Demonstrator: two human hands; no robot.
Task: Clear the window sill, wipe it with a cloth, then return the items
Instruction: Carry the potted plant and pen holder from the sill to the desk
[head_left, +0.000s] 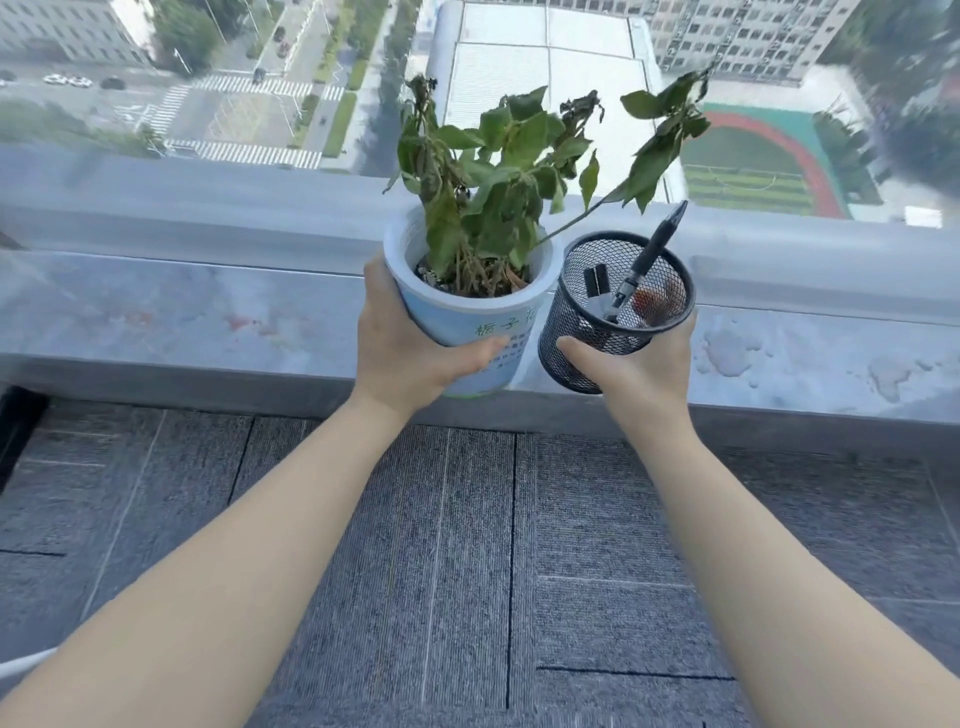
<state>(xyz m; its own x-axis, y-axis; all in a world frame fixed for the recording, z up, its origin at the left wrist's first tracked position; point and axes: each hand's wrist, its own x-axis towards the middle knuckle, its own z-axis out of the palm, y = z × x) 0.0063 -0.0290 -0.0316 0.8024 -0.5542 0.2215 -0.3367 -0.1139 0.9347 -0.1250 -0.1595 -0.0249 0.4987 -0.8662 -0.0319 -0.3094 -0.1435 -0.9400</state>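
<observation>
My left hand grips a white and pale blue plant pot with a wilting green plant in it. The pot is tilted toward me, over the front edge of the grey marble window sill. My right hand holds a black mesh pen holder from below, just right of the pot. A black pen and a binder clip sit in the holder. I cannot tell whether either item touches the sill. No cloth is in view.
Wet patches mark the sill at the right. Behind the sill is a window frame and glass looking down on streets and a sports field. Dark grey carpet tiles cover the floor below my arms.
</observation>
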